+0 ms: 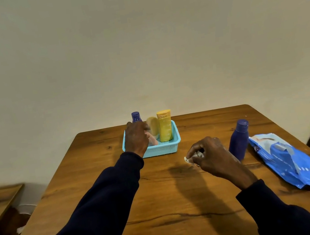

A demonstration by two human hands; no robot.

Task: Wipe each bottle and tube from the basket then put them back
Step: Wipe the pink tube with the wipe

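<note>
A: Right grip [207, 155] first. What's it got?
B: Thumb & fingers pinching a crumpled white wipe [189, 159], low over the table [164, 207], about mid-front. Prob. held ready to rub whatever comes out next.
A: And the left grip [136, 136]?
B: Down in the light-blue basket [161, 150], back of the hand to us. The fingers are at a pink tube [152, 139] lying low in there, but I can't tell if they've closed on it. The knuckles hide that.
A: So it's fetching the next item?
B: Looks that way. One hand fetches, the other holds the wipe. Sensible split.
A: What else is in the basket?
B: A yellow tube [165, 126] upright on the right side, a cream tube [153, 124] beside it, & a blue-capped bottle [135, 117] at the back left, mostly behind the hand.
A: That navy bottle [238, 140] outside?
B: Upright on the table, right of the wipe hand, just beside the wipes pack [291, 160]. My guess is it's wiped & parked there, not yet put back.
A: Is the pack flat?
B: Yes, by the right edge w/ its flap up, so a fresh wipe is in easy reach.
</note>
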